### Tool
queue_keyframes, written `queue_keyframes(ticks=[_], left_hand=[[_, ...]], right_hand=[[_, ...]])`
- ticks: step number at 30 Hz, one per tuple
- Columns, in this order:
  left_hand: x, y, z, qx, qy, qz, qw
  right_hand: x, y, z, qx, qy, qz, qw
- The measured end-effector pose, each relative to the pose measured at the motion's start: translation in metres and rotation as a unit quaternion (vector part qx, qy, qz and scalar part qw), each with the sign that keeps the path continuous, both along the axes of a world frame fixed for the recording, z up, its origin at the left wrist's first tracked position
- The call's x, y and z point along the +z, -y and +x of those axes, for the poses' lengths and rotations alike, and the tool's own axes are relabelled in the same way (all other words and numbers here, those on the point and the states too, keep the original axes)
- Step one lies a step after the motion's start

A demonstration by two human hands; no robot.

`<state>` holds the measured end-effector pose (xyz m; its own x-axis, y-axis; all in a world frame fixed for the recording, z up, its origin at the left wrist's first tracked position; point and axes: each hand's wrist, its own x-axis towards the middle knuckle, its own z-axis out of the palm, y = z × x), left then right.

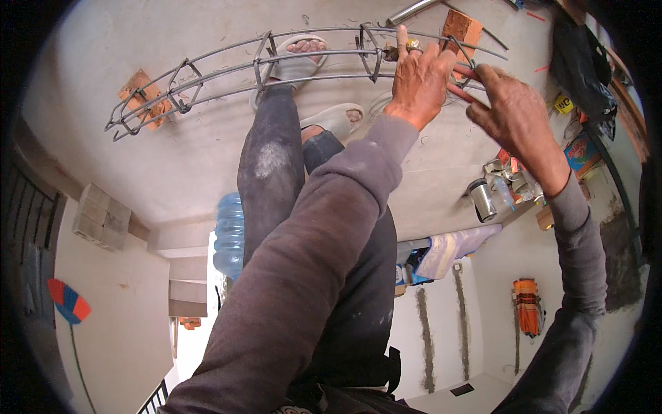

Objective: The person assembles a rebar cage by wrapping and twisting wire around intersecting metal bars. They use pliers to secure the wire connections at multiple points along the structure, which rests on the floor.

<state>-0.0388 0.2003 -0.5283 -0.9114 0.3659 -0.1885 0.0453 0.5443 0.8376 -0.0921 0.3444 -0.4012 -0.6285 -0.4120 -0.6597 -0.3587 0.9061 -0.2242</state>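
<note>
A long, narrow rebar cage (314, 54) of thin steel rods and bent stirrups runs across the upper part of the head view, raised on a brick at either end. My left hand (419, 83) is closed on its right part, one finger stretched out past the rods; the fingertips are partly hidden. In my right hand (514, 114) are red-handled pliers (465, 72), held against the cage just right of my left hand. Their two handles stand apart, and the jaws cannot be made out.
An orange brick (462, 33) supports the right end, another brick (145, 100) the left. My sandalled feet are beside the cage. A metal tumbler (481, 199) and clutter stand at right, near a black bag (583, 69). A blue water bottle (229, 234) is beside my leg.
</note>
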Motion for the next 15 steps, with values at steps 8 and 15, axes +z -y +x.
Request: queue_keyframes(ticks=[8, 15], left_hand=[[0.002, -0.002, -0.013, 0.009, 0.032, -0.018, 0.999], [0.016, 0.007, -0.003, 0.074, -0.012, -0.002, 0.997]], right_hand=[[-0.009, 0.009, -0.005, 0.174, -0.165, 0.06, 0.969], [-0.019, 0.003, -0.034, -0.155, 0.272, 0.061, 0.948]])
